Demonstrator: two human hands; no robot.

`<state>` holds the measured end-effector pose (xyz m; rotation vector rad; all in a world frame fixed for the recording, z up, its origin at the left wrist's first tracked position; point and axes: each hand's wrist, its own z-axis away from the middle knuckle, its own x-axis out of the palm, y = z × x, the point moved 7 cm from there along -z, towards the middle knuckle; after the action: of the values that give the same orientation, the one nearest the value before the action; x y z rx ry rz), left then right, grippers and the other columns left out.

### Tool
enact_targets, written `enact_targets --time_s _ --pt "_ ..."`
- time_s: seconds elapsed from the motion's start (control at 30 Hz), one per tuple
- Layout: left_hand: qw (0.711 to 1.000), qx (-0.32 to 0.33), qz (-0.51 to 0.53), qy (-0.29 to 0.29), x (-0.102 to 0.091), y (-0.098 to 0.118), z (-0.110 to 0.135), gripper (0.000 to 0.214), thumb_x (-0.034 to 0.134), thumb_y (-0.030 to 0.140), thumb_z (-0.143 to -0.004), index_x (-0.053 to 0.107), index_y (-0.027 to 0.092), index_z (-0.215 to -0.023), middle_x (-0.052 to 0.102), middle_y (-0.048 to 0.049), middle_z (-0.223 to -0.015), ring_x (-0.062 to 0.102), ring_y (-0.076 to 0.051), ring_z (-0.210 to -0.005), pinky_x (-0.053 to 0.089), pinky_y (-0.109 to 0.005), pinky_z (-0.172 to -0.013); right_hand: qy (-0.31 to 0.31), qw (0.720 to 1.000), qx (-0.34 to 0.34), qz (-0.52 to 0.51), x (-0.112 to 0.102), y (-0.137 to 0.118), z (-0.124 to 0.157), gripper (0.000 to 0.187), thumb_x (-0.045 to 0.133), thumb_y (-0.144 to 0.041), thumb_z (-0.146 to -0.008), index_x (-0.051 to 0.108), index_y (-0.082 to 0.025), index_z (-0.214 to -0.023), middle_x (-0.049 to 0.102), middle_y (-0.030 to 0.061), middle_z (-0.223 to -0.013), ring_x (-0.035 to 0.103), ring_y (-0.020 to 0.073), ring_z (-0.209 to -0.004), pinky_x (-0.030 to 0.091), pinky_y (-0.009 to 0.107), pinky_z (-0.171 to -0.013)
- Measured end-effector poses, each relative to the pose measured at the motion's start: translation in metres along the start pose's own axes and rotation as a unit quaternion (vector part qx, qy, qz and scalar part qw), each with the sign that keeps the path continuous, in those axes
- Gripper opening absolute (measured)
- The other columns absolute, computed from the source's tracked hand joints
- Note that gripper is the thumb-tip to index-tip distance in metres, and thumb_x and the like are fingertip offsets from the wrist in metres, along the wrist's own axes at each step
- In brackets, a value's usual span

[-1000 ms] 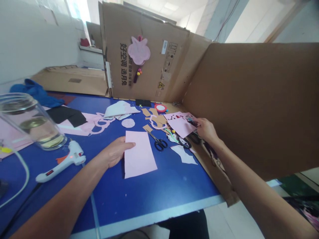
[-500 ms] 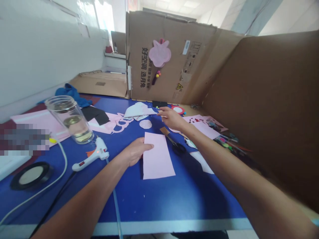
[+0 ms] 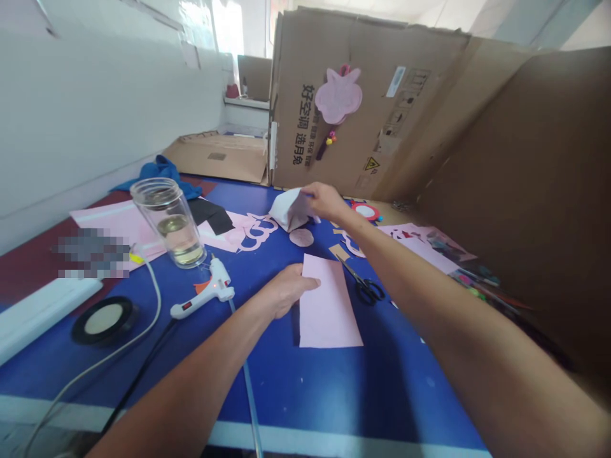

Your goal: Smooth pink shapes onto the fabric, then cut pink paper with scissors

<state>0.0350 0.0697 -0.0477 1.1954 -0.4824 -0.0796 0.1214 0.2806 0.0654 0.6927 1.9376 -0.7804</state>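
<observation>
The slightly curled fingertips of the right hand [image 3: 324, 201] sit pressed together on a crumpled white piece of soft sheet material [image 3: 289, 211], which rises in a peaked fold under them; whether they pinch it, I cannot tell. Just below that fold lies a round pink felt disc [image 3: 301, 237], and beside it runs a pink cut-out chain of loops [image 3: 255, 232]. The left hand [image 3: 289, 291] lies palm down, its fingers together and straight, their tips on a smooth pink rectangular sheet [image 3: 329, 305], near its left edge. That sheet lies flat on the glossy blue table [image 3: 382, 394]. Black-handled steel scissors [image 3: 367, 289] lie to its right, and a white plastic hot glue gun [image 3: 205, 296] sits beyond the left wrist. Further left stands a clear glass jar holding pale liquid [image 3: 170, 222]. Both bare forearms reach forward from the lower corners, the right stretched long across the table, the left lower and angled inward. A brown corrugated cardboard wall [image 3: 334, 127] stands behind it all, with a pink felt cut-out shape [image 3: 338, 95] fixed to it
</observation>
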Motion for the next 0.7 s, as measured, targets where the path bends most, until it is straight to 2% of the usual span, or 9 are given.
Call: enact_targets --time_s 0.07,0.13,0.2,0.3,0.4,0.53,0.7 --pt "1.0 -0.007 0.0 0.008 -0.001 0.0 0.0 0.024 0.078 0.01 -0.072 0.084 0.015 -0.095 0.087 -0.0116 -0.092 0.08 -0.027 -0.082 0.059 -0.037 -0.082 0.068 0.997 0.022 -0.013 -0.039 0.013 -0.004 0.039 0.053 -0.012 -0.094 0.086 -0.022 -0.11 0.085 0.0056 -0.116 0.075 0.0309 -0.119 0.057 0.044 -0.111" --pt "1.0 -0.01 -0.005 0.011 -0.001 0.0 0.001 0.025 0.078 0.01 -0.072 0.084 0.014 -0.096 0.087 -0.0118 -0.093 0.08 -0.027 -0.082 0.059 -0.037 -0.081 0.146 0.987 0.009 -0.07 -0.079 0.022 -0.003 0.035 0.056 -0.015 -0.096 0.086 -0.024 -0.111 0.084 0.0009 -0.109 0.075 0.0283 -0.115 0.059 0.045 -0.11" --pt "1.0 -0.009 -0.004 0.001 0.0 0.001 0.001 0.029 0.078 0.011 -0.073 0.085 0.014 -0.1 0.088 -0.0127 -0.098 0.081 -0.027 -0.086 0.06 -0.037 -0.083 0.2 0.969 -0.004 -0.143 -0.116 0.031 0.002 0.03 0.061 -0.019 -0.098 0.084 -0.022 -0.116 0.083 0.0 -0.106 0.075 0.0266 -0.111 0.061 0.046 -0.107" --pt "1.0 -0.01 -0.006 -0.007 0.0 0.001 0.0 0.029 0.077 0.011 -0.072 0.085 0.014 -0.101 0.088 -0.0132 -0.098 0.081 -0.028 -0.086 0.06 -0.038 -0.084 0.221 0.95 0.02 -0.22 -0.159 0.043 0.015 0.029 0.067 -0.018 -0.1 0.082 -0.023 -0.123 0.085 0.001 -0.113 0.074 0.0215 -0.103 0.063 0.04 -0.101" --pt "1.0 -0.011 -0.013 -0.009 -0.001 0.0 -0.001 0.03 0.077 0.013 -0.072 0.084 0.013 -0.102 0.088 -0.0145 -0.098 0.082 -0.03 -0.088 0.061 -0.04 -0.086 0.254 0.937 0.047 -0.237 -0.195 0.048 0.035 0.033 0.065 -0.009 -0.097 0.082 -0.017 -0.124 0.085 0.0026 -0.113 0.075 0.018 -0.095 0.063 0.035 -0.093" --pt "1.0 -0.017 -0.023 0.003 -0.001 0.002 0.001 0.033 0.08 0.014 -0.071 0.083 0.013 -0.105 0.088 -0.0153 -0.107 0.083 -0.033 -0.099 0.062 -0.042 -0.093 0.319 0.924 0.062 -0.202 -0.228 0.046 0.065 0.036 0.063 -0.004 -0.09 0.086 -0.015 -0.116 0.087 0.0022 -0.107 0.077 0.0175 -0.097 0.061 0.029 -0.089" --pt "0.998 -0.011 -0.059 0.014 0.001 0.006 0.004 0.033 0.083 0.016 -0.072 0.081 0.015 -0.105 0.088 -0.0134 -0.109 0.083 -0.033 -0.099 0.063 -0.045 -0.095 0.323 0.927 0.082 -0.171 -0.235 0.044 0.093 0.027 0.074 -0.018 -0.094 0.087 -0.029 -0.115 0.087 0.002 -0.109 0.077 0.0284 -0.114 0.064 0.045 -0.099"
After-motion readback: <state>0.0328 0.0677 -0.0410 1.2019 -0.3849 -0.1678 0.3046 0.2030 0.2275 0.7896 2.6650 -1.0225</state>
